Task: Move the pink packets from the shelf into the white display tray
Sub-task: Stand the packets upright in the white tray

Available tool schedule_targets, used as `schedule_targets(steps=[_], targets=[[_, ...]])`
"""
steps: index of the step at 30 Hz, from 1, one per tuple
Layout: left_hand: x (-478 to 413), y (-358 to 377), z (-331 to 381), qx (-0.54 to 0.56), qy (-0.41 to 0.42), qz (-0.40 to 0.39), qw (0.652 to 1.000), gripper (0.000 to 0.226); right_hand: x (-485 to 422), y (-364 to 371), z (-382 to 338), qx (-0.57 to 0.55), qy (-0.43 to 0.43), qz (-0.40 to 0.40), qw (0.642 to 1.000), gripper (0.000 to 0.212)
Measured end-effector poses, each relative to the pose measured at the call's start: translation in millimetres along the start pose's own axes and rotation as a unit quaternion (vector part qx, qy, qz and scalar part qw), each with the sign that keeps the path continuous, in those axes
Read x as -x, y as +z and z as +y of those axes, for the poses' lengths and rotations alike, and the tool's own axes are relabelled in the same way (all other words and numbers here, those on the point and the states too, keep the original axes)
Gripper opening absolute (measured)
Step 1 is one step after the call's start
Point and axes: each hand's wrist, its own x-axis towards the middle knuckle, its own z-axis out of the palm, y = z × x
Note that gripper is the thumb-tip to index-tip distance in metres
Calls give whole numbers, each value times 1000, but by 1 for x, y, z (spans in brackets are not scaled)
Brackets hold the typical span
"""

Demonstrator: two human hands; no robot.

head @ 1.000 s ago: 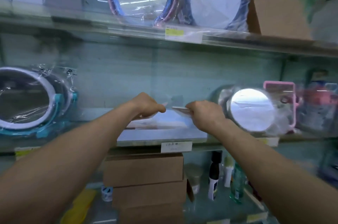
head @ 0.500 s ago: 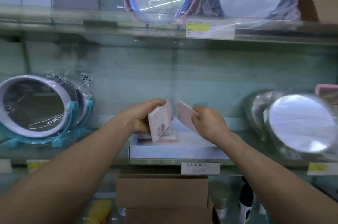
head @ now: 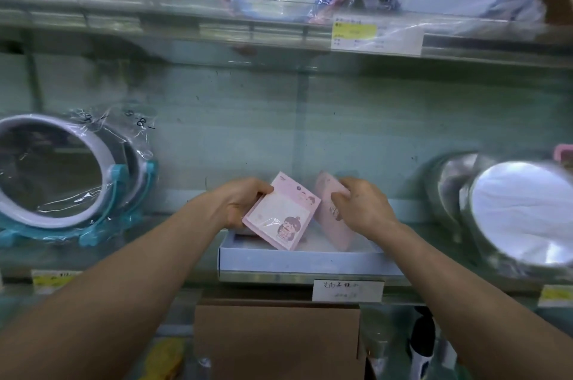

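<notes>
Above the white display tray [head: 297, 261], the left hand [head: 242, 206] grips one tilted pink packet [head: 283, 212]; the right hand [head: 361, 207] pinches another pink packet [head: 328, 218] beside it.

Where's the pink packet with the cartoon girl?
Head view, centre: the pink cartoon packet is held by the left hand, tilted above the white display tray.

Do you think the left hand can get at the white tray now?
Probably yes: the left hand holds a pink packet just over the white tray, whose open top looks free; the right hand holds another further right.
</notes>
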Motion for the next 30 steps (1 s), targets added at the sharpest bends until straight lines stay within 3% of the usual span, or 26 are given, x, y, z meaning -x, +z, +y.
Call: schedule_targets(steps=[3, 8, 11, 12, 13, 15, 19, 21, 26, 30], targets=[[-3, 4, 1, -27, 39, 44, 998, 23, -2, -2, -2, -27, 14, -6, 1000, 19], [-6, 12, 6, -5, 125, 105, 987, 64, -1, -4, -2, -18, 18, -7, 1000, 27], [-9, 7, 8, -90, 136, 156, 974, 57, 1, -5, 0, -2, 18, -7, 1000, 28], [-11, 3, 8, -197, 146, 194, 950, 52, 1, -5, 1, 1, 19, -7, 1000, 29], [-11, -1, 7, -340, 152, 228, 900, 50, 2, -5, 1, 4, 21, -8, 1000, 30], [-8, -4, 10, -587, 167, 239, 755, 45, 3, -5, 2, 6, 23, -12, 1000, 33], [4, 6, 15, -829, 151, 124, 523, 58, 5, -5, 3, 6, 19, -17, 1000, 34], [6, 9, 13, -881, 123, 76, 450, 67, 6, -5, 4, 8, 17, -17, 1000, 31], [-6, 9, -4, -907, 120, 12, 404, 73, 8, -7, 6, 5, 20, -16, 1000, 31], [-9, 7, -5, -873, 179, 8, 453, 50, 9, -6, 9, -2, 21, -23, 1000, 30]])
